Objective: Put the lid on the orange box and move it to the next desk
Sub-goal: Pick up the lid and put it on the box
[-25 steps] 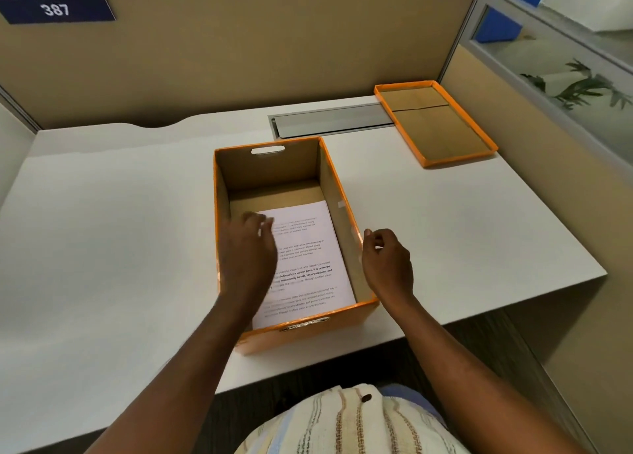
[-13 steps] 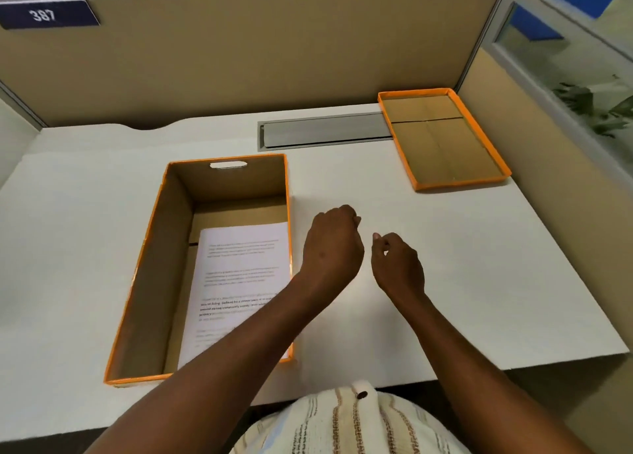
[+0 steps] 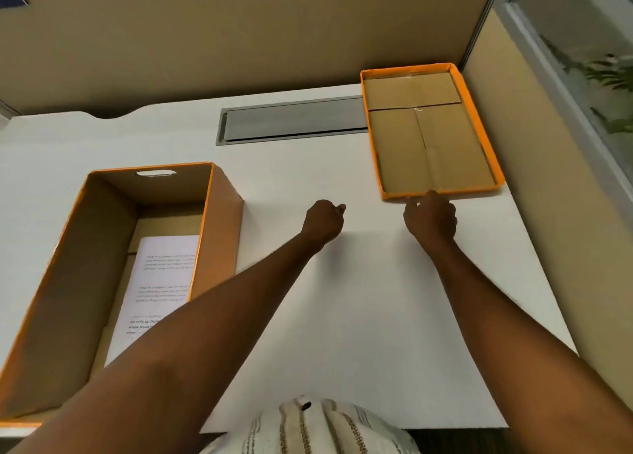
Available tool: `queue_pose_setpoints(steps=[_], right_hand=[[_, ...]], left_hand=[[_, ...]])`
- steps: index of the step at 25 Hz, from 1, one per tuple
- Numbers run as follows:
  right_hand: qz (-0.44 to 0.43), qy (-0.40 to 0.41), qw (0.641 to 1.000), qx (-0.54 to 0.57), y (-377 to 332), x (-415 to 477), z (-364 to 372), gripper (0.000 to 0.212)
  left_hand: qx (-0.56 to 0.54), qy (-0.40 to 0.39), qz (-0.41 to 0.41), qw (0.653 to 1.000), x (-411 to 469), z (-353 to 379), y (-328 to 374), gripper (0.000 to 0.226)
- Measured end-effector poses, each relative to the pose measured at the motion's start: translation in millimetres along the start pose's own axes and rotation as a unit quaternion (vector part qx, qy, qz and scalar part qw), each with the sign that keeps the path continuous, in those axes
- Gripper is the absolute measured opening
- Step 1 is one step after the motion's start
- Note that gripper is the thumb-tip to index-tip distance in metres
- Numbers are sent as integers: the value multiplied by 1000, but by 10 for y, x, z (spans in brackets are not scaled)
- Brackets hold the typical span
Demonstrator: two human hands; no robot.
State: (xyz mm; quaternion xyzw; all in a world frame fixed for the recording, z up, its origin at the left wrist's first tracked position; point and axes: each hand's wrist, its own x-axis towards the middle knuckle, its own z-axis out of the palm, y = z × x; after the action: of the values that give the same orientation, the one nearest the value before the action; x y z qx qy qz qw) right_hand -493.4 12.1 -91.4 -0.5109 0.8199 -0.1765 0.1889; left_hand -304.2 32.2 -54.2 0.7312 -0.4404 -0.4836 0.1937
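The open orange box (image 3: pixel 219 227) stands at the left of the white desk (image 3: pixel 342 299), with a printed sheet of paper (image 3: pixel 161 275) lying on its bottom. Its orange lid (image 3: pixel 431 135) lies upside down at the back right corner, brown inside facing up. My right hand (image 3: pixel 430 219) reaches the lid's near edge, fingertips touching the rim, fingers loosely curled and holding nothing. My left hand (image 3: pixel 323 222) hovers over the bare desk between box and lid, curled into a loose fist with nothing in it.
A grey metal cable tray (image 3: pixel 291 119) is set into the desk at the back. Beige partition walls (image 3: pixel 239 35) close the desk at the back and right, and a glass panel (image 3: pixel 582 59) stands beyond the right wall.
Both hands left the box and moved forward and right across the desk. My right hand has come up to the lid's near edge. The view has swung right, so the box sits further left.
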Motion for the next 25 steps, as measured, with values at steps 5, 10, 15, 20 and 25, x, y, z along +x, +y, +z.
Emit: queue_pose_setpoints(steps=[5, 10, 15, 20, 25], right_hand=[[4, 75, 997, -19, 99, 1002, -92, 46], [37, 119, 992, -16, 218, 1838, -93, 56], [72, 104, 991, -46, 318, 2203, 58, 66], [77, 145, 983, -79, 323, 2215, 197, 68], [77, 174, 979, -76, 320, 2198, 233, 62]], left_hand=[[-45, 13, -25, 999, 534, 188, 334, 28], [-35, 25, -20, 999, 1036, 437, 593, 31], [1, 43, 6, 999, 1405, 718, 833, 26], [13, 82, -1, 997, 1629, 925, 879, 28], [1, 89, -8, 996, 1650, 892, 845, 15]])
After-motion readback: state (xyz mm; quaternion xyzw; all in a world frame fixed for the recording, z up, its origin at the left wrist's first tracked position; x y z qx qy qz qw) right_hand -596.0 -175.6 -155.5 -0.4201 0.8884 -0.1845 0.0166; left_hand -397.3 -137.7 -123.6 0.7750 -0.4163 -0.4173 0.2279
